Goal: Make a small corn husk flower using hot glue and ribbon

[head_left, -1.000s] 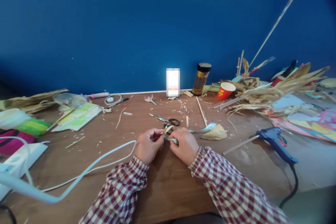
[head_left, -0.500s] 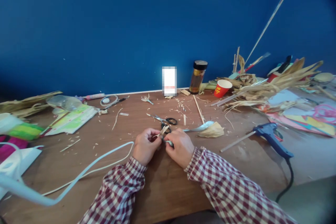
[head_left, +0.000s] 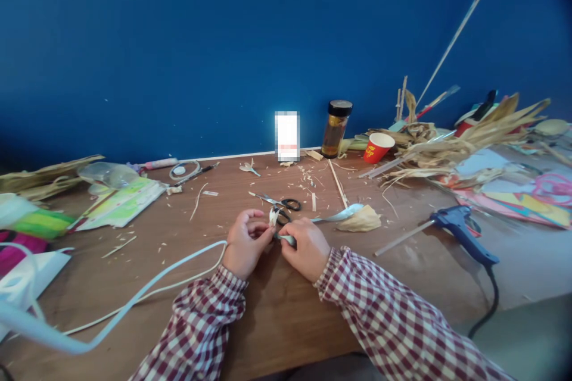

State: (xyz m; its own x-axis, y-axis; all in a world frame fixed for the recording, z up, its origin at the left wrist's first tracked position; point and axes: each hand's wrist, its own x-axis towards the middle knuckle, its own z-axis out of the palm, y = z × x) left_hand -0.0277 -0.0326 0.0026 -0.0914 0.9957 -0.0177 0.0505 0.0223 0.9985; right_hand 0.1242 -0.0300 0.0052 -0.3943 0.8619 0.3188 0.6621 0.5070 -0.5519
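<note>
My left hand [head_left: 245, 244] pinches a small cream piece of corn husk [head_left: 274, 215], its thumb tip at the base and its fingers curled behind. My right hand [head_left: 304, 249] is closed close beside it, around a pale green strip [head_left: 287, 240] that runs toward the base of the husk piece. Whether the strip is wrapped on the husk cannot be made out. Just beyond my fingers lie black-handled scissors [head_left: 286, 204], their blades pointing left. A dried husk piece [head_left: 361, 219] with a light blue ribbon [head_left: 344, 213] rests to the right.
On the right lies a blue glue gun [head_left: 462, 232] with a cable, and behind it a heap of dried husks [head_left: 447, 152]. A red paper cup [head_left: 379, 149] and a dark-lidded jar [head_left: 336, 131] stand at the back. A white bent tube [head_left: 147, 286] arches in from the left.
The husk piece has turned more upright between my hands. My left fingers have loosened and shifted slightly, with the index finger lifted. My right hand has barely moved.
</note>
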